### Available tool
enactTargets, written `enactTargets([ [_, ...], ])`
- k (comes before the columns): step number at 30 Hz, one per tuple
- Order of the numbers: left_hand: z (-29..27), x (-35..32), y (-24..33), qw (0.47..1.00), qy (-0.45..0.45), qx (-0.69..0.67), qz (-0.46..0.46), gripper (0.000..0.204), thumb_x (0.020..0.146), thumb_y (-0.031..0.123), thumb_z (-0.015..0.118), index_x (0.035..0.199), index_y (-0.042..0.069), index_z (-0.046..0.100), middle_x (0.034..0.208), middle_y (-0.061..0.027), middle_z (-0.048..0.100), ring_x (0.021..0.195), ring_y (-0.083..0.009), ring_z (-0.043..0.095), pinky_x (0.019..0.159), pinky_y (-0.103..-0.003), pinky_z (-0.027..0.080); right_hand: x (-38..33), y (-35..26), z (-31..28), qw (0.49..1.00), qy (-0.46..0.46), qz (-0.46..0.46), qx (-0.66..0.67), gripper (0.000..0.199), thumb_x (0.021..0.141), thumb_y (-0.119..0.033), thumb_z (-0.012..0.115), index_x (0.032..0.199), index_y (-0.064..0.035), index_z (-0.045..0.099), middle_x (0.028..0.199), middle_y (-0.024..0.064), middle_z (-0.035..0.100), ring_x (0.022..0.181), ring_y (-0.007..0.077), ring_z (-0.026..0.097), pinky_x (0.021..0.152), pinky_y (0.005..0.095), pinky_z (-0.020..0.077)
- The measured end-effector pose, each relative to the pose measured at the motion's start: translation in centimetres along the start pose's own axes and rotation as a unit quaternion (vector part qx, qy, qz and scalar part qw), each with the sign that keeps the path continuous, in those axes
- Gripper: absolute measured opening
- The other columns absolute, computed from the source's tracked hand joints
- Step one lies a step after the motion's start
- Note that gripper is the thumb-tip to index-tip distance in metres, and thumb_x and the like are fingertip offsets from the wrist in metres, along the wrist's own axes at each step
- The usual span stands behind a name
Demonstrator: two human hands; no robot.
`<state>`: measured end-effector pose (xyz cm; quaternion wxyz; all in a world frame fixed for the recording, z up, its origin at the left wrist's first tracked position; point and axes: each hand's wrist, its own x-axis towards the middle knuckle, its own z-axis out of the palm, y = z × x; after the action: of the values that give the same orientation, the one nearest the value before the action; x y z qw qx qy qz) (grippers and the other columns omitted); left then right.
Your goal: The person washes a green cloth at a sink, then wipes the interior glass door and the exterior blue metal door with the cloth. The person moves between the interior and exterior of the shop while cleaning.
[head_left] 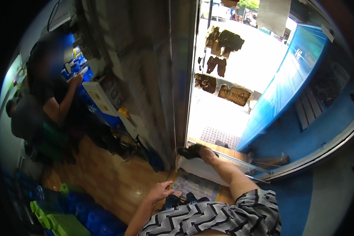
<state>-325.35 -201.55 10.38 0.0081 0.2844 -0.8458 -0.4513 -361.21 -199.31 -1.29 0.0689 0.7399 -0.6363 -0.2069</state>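
- Mat [194, 185] lies on the wood floor at 6 o'clock.
- Left hand [161, 191] hangs open just beside it, holding nothing.
- Right hand is out of sight.

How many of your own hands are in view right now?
1: the left hand, open with fingers spread, low in the middle above the wooden floor. The right hand is out of sight.

Wooden floor [106, 177], blue wall [322, 126], bright open doorway [232, 78].
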Motion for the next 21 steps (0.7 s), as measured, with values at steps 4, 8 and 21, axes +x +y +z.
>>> enactTargets([
  [4,1.0,0.5,-0.4,0.998,-0.052,-0.027,-0.015,0.054,0.081,0.035,0.07,0.123,0.005,0.056,0.105,-0.0173,0.066,0.094,-0.0271,0.065,0.082,-0.035,0.051,0.5,0.4,-1.1,0.978,0.205,-0.03,0.018,0.042,0.088,-0.018,0.044,0.127,-0.005,0.052,0.12,0.0093,0.06,0.118,0.0202,0.051,0.106,0.0346,0.0327],
  [8,1.6,3.0,0.6,0.995,-0.096,-0.017,0.021,0.054,0.082,0.034,0.07,0.124,0.003,0.055,0.108,-0.0178,0.066,0.099,-0.0275,0.064,0.085,-0.035,0.05,-2.0,7.1,-17.4,0.91,0.41,0.029,0.057,0.029,0.086,-0.014,0.05,0.112,-0.0137,0.062,0.126,0.0081,0.056,0.12,0.0257,0.05,0.106,0.0418,0.0341],
  [21,4.0,13.3,4.7,0.964,-0.142,0.131,0.184,0.051,0.081,0.033,0.068,0.121,0.004,0.056,0.109,-0.0198,0.064,0.104,-0.03,0.062,0.09,-0.037,0.049,-12.8,22.1,-64.8,0.7,0.693,0.151,-0.085,0.046,0.097,-0.029,0.039,0.136,-0.0042,0.043,0.141,0.0234,0.037,0.132,0.0396,0.032,0.111,0.0489,0.0226],
])
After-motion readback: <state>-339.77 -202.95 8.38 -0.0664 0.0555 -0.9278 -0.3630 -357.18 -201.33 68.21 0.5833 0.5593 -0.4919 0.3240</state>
